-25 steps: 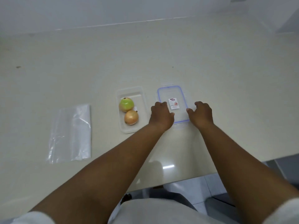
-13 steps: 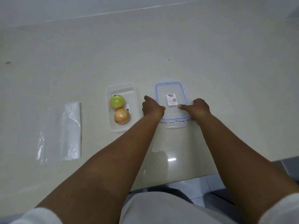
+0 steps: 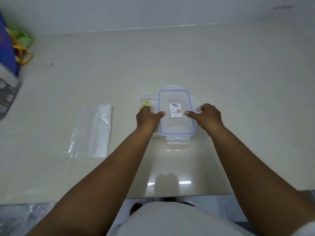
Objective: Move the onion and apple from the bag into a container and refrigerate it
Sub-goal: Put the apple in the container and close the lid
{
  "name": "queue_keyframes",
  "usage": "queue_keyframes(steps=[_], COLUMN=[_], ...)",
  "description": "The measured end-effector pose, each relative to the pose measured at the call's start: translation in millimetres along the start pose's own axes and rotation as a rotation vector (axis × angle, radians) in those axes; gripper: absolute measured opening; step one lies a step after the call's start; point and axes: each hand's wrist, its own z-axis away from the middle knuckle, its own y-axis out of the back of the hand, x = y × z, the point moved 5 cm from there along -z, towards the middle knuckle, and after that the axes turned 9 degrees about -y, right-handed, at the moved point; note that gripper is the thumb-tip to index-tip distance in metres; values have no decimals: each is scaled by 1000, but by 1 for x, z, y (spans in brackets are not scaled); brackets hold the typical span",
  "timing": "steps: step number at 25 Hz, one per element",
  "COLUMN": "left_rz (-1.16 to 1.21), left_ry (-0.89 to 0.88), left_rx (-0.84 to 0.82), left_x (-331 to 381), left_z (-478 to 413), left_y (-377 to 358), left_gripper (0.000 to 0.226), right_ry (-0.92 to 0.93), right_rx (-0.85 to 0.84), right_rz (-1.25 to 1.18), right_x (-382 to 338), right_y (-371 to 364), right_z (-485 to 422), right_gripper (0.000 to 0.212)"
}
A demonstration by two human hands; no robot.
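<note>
A clear lid (image 3: 176,122) with a blue seal and a white sticker is held off the counter between both hands. My left hand (image 3: 148,118) grips its left edge and my right hand (image 3: 207,117) grips its right edge. The lid partly overlaps the clear container (image 3: 146,97), which stands just left of it. Only the top of the green apple (image 3: 146,104) shows above my left hand. The onion is hidden behind that hand. An empty clear plastic bag (image 3: 92,132) lies flat on the counter to the left.
The beige counter (image 3: 221,65) runs back to a white wall. A blue and green bag (image 3: 12,43) and a grey box (image 3: 7,92) stand at the far left edge. Crumpled plastic (image 3: 20,217) shows at the bottom left. The counter's front edge is near my body.
Both hands have taken hold of the lid, lifted it and moved it left until it partly covers the container. My left hand now hides the onion.
</note>
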Motion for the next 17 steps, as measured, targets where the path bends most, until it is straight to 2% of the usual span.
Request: queue_keyframes(steps=[6, 17], left_rz=[-35, 105], left_ry=[75, 192], left_rx=[81, -8], left_x=[-36, -63], left_z=[-26, -38], left_y=[54, 55], left_gripper=[63, 61], right_ry=[70, 22], right_rx=[-49, -48], right_rz=[77, 112], right_x=[-45, -37], right_y=[-63, -88], right_z=[4, 1], right_gripper=[57, 59])
